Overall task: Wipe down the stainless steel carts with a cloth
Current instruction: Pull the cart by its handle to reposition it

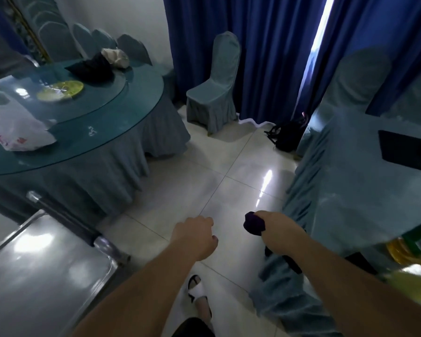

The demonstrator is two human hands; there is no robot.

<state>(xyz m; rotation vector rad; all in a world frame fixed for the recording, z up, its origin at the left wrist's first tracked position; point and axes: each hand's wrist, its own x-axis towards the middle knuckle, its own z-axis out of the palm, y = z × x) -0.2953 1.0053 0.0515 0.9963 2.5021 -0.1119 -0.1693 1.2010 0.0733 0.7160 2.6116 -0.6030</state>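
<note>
A stainless steel cart [44, 271] fills the lower left, its flat top shining, with a dark handle bar [66, 218] along its far edge. My right hand [275, 229] grips a bunched dark purple cloth [253, 223] over the tiled floor, right of the cart; a strip of the cloth hangs below my wrist. My left hand [195, 237] hovers over the floor with curled fingers and holds nothing, a little right of the cart's corner.
A round glass-topped table [88, 142] with a grey skirt stands behind the cart, bearing a white plastic bag [20, 132]. A cloth-draped table [350, 190] is on the right. A covered chair [214, 88], blue curtains [265, 57] and a black backpack [288, 136] lie ahead.
</note>
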